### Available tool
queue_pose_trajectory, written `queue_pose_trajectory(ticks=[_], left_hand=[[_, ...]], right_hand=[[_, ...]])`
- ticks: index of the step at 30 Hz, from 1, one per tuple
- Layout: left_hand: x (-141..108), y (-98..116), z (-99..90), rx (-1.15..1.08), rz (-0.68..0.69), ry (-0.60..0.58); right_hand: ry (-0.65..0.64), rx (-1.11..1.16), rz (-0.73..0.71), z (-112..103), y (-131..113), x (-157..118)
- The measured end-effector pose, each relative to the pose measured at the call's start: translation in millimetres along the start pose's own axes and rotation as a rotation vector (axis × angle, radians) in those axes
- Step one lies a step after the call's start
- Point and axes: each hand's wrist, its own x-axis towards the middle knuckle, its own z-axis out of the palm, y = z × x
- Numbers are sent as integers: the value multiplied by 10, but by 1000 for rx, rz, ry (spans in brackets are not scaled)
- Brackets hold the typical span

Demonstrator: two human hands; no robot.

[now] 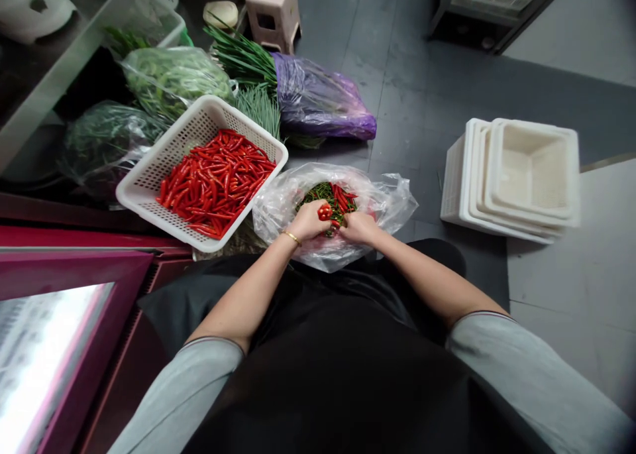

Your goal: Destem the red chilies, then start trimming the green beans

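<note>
My left hand (309, 221), with a gold bangle at the wrist, is closed round a small bunch of red chilies (324, 212), their ends pointing up. Close beside it, my right hand (360, 228) has its fingers pinched together by a red chili and green stems; what they grip is hidden. Both hands are over an open clear plastic bag (278, 205) between my knees. Inside the bag lie green stems (318, 192) and loose red chilies (342, 197). To the left, a white perforated basket (144, 175) holds a heap of stemless-looking red chilies (213, 182).
Behind the basket are bagged green vegetables (173, 76), long green stalks (243, 59) and a purple plastic bag (322, 103). A pink stool (273, 10) stands farther back. Nested white baskets (534, 169) sit at right; a dark red cabinet (124, 295) borders my left.
</note>
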Motion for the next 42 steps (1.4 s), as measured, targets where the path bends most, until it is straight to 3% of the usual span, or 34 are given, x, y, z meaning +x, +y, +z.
queue_pose_trajectory(ticks=[2,5,9,14,18,22,26,29,33,37,39,42], left_hand=[[98,-22,70,206,96,-42],[194,-82,117,347,107,-114],[211,-114,65,389,103,-55],[189,-61,-125,318,198,-4],[147,5,-285,115,199,25],[112,70,-362,-311,159,-4],[171,17,-299,-586,100,43],[248,-76,-245,-830,51,198],[318,-118,-217,-1042,17,325],[361,-56,-134,-1054,-34,399],[382,-27,-99,-1066,-63,442],[380,-8,-170,-1144,-156,543]], right_hand=[[33,59,-22,-141,82,2],[75,90,-63,-253,128,9],[131,113,-158,-220,84,32],[326,36,-76,-207,26,44],[261,91,-263,-353,21,17],[302,372,-404,-550,-2,-42],[311,704,-391,-701,-33,-81],[305,655,-364,-745,31,-49],[261,377,-127,-633,49,72],[21,812,-78,-399,-254,243],[10,1022,-50,-310,-399,311],[8,1049,-99,-239,-407,338]])
